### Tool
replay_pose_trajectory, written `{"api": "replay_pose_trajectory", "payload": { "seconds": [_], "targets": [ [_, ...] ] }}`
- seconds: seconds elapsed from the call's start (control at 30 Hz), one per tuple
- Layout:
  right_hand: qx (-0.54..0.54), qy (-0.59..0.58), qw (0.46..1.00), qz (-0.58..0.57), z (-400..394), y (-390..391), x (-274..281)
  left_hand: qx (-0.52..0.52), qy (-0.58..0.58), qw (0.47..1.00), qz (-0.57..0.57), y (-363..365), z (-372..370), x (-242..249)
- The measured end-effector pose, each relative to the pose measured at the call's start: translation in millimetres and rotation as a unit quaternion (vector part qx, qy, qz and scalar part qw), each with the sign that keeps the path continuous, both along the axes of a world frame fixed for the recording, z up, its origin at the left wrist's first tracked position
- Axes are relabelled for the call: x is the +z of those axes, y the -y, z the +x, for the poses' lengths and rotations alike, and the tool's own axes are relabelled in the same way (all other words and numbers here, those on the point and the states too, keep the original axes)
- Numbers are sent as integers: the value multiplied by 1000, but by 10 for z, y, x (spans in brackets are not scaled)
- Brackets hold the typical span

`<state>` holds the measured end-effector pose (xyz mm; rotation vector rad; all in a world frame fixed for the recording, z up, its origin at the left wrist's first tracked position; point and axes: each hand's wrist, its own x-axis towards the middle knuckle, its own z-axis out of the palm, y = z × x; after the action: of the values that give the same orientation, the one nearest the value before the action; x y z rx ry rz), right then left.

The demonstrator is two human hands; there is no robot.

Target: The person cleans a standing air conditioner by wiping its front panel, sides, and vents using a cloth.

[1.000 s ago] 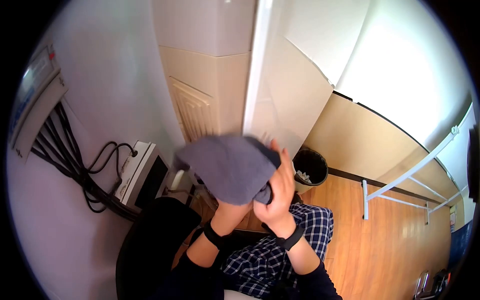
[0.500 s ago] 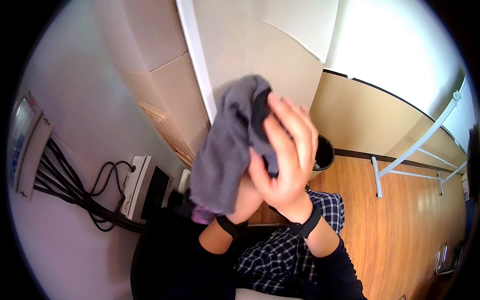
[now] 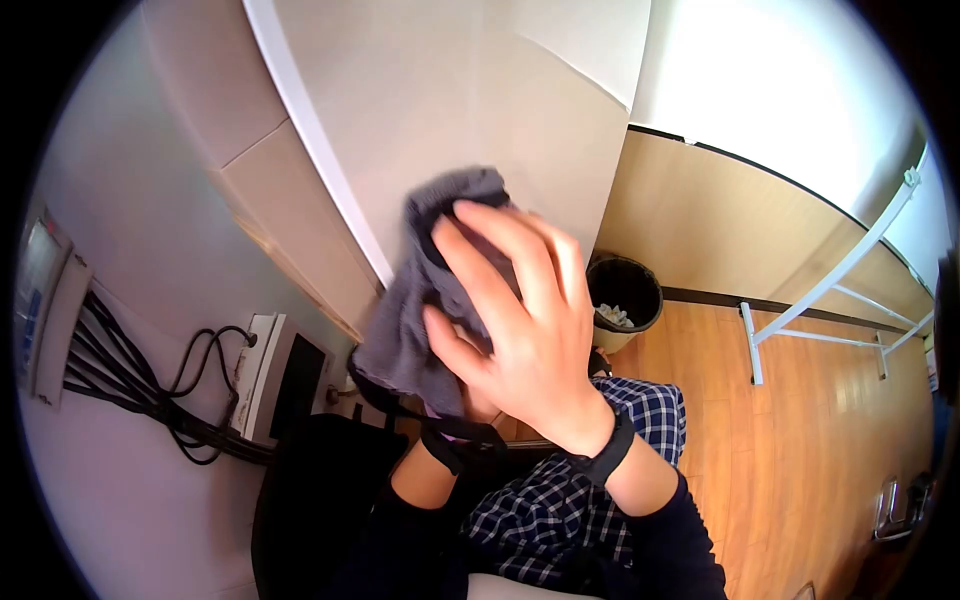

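Note:
A dark grey cloth [image 3: 400,335] with a blackish fold near its top is bunched in front of me at mid-height. My right hand [image 3: 540,335] lies over its right side, back of the hand toward me. The fingers curl onto the dark fold and the thumb presses lower down on the fabric. Most of my left hand [image 3: 482,405] is behind or inside the cloth; only a bit of skin shows beneath my right hand, and its fingers are hidden. Each wrist wears a black band.
A black-rimmed bin [image 3: 625,300] with crumpled white paper stands near the wall. A blue checked fabric [image 3: 560,500] lies at my lap. At left is a white box [image 3: 285,370] with black cables [image 3: 150,385]. A white metal stand [image 3: 840,270] is on the wooden floor at right.
The view has turned right, so the bin shows more fully. The cloth has come lower, and my right hand has shifted left and farther across it.

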<state>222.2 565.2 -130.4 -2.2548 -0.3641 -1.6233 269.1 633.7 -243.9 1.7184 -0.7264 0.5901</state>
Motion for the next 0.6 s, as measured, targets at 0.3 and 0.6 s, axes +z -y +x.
{"api": "replay_pose_trajectory", "payload": {
  "seconds": [0.3,0.6],
  "targets": [
    [-45,-107,993,38,-16,165,-233,-39,-4,998,44,141,-46,-112],
    [-40,-24,998,-30,-16,-75,74,-30,-3,998,63,110,-39,-63]
  ]
}}
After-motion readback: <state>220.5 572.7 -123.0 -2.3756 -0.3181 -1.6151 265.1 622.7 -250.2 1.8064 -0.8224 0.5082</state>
